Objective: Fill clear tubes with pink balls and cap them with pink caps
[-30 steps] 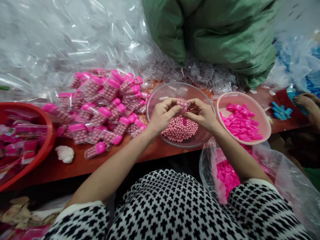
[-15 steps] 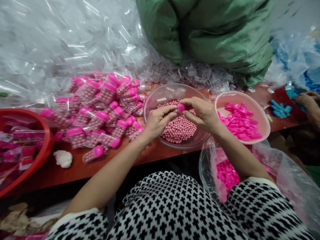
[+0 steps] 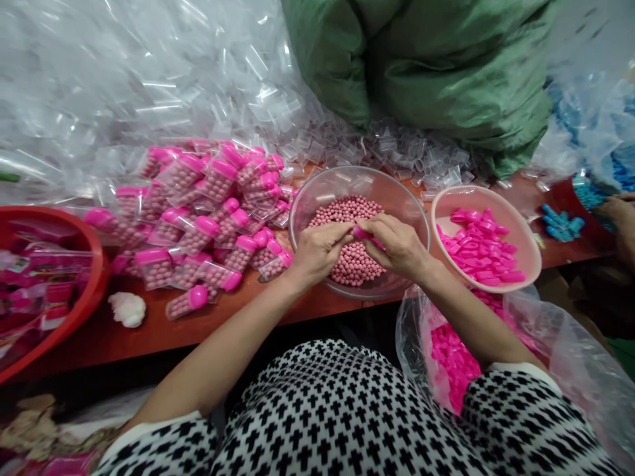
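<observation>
Above a clear bowl (image 3: 415, 264) of pink beads (image 3: 354, 264), my two hands meet at a small bright pink piece (image 3: 360, 233). My left hand (image 3: 321, 250) is closed, its thumb and fingertips pinched at the piece's left side; whether a clear tube is in them is too small to tell. My right hand (image 3: 397, 246) has its thumb and fingers closed round the pink piece from the right. To the left lies a pile of clear tubes filled with beads and topped with pink caps (image 3: 198, 225). A pale pink basin (image 3: 528, 268) with pink caps stands to the right.
Clear empty tubes (image 3: 417, 149) heap along the back, beside a green sack (image 3: 446, 73). A red basin (image 3: 96, 277) of packets is at the left, near a white wad (image 3: 127, 309). At the far right, another person's hand (image 3: 620, 211) is near blue pieces (image 3: 562, 223).
Both hands have lowered slightly over the bowl, and the fingers of my right hand have curled further over the pink piece. The whole view has shifted a little.
</observation>
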`<state>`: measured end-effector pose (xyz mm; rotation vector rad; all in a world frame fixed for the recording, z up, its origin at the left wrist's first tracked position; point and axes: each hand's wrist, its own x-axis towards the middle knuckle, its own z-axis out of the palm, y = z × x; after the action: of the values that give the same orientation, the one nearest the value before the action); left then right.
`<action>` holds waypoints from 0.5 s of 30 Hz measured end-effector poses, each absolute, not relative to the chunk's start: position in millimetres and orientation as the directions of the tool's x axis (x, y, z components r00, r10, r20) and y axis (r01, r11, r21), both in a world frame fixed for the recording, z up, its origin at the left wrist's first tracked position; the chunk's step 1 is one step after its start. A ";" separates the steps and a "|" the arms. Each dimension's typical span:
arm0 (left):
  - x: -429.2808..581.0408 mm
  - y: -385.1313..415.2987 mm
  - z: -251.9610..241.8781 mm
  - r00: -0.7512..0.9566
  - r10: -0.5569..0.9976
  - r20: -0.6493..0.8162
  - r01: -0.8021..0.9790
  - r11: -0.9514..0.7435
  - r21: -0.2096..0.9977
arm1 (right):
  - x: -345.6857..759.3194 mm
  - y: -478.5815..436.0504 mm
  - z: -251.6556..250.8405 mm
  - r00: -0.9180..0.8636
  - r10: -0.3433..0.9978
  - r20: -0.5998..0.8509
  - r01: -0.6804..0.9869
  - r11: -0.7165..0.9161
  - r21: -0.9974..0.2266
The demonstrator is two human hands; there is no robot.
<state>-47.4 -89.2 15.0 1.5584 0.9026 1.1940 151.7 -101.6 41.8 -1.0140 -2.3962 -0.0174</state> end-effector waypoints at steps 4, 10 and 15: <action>-48.7 -88.4 13.7 0.235 0.937 0.257 -0.017 -0.261 0.965 | 148.9 -94.9 43.5 -0.521 0.721 0.457 0.593 0.691 -0.414; -43.0 -81.0 15.2 0.238 0.971 -0.008 -0.412 0.109 0.905 | 153.7 -95.1 59.7 -0.244 0.957 0.155 0.045 0.171 -0.984; -41.3 -82.6 15.7 0.275 0.960 -0.058 -0.457 0.183 0.870 | 158.4 -97.4 52.0 -0.162 0.986 0.034 -0.163 0.007 -0.987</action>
<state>-41.3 -82.6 15.7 0.8657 0.7219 1.1317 158.4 -97.4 52.0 -0.9905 -1.2145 1.3850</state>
